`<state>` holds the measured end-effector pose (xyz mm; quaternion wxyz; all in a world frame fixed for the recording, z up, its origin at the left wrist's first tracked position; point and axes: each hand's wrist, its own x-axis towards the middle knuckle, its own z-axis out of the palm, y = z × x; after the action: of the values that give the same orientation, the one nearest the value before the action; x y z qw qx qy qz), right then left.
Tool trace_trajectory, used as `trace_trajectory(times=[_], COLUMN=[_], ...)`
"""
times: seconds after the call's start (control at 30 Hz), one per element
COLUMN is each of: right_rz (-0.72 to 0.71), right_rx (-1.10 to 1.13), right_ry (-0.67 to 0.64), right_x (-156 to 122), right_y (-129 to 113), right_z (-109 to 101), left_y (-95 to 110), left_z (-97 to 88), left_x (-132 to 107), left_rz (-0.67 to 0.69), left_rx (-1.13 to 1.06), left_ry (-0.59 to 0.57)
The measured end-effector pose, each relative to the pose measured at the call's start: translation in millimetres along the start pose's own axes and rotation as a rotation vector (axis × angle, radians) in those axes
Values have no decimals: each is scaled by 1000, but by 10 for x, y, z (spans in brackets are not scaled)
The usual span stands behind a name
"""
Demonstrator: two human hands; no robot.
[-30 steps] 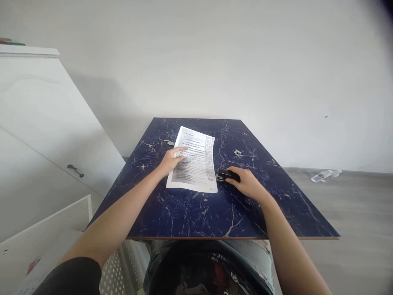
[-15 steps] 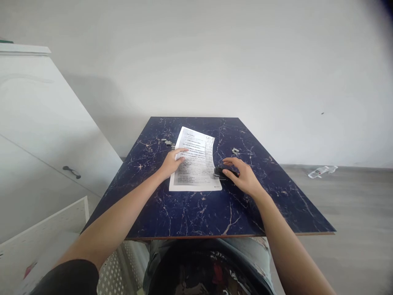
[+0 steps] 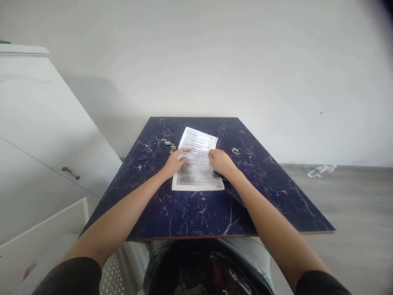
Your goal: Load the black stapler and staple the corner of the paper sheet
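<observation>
From the table's (image 3: 199, 217) near edge I see passage between the forearms (image 3: 123, 217), until the printed sheet (image 3: 196, 174) blocks it.

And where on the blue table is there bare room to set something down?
Bare: the blue table between the paper and its near edge, and right of the right forearm. Crowded: around the paper, with left hand, right hand and black stapler; small grey pieces lie on either side.

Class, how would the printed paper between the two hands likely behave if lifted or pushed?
The printed paper would probably flop when lifted, since its right edge curves. It looks thin, so it is likely light. Pushed, it might slide easily, as the marbled tabletop appears smooth.
</observation>
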<state>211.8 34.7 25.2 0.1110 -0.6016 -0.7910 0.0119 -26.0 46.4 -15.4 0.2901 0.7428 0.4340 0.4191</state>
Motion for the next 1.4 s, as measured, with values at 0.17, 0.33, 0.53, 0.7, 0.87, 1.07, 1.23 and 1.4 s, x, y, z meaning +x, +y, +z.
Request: trace_trajectory(times=[0.17,0.33,0.53,0.7,0.87,1.07,1.23,1.4], right_rz=[-33,-53,-21,0,3,-28,-38,-44], right_rx=[-85,-116,-55,-17,-15,-34,-100,-153], right_ry=[-42,-59,-98,-130,-132,-123,-157,-152], right_x=[-21,-37,-33,-32,-39,-50,-70,-112], right_y=[-11,-56,-55,-56,-58,-75,-112,-165], right_z=[48,62,42,16,33,41,62,112], left_y=[-57,-66,-55,-20,3,2,-4,-4], left_z=[27,32,35,23,19,19,23,27], left_x=[18,25,26,32,36,38,42,42], left_rz=[36,40,35,24,18,26,41,46], left_rx=[-11,-8,-9,-7,-13,-16,-9,0], left_ry=[15,17,14,13,11,8,17,23])
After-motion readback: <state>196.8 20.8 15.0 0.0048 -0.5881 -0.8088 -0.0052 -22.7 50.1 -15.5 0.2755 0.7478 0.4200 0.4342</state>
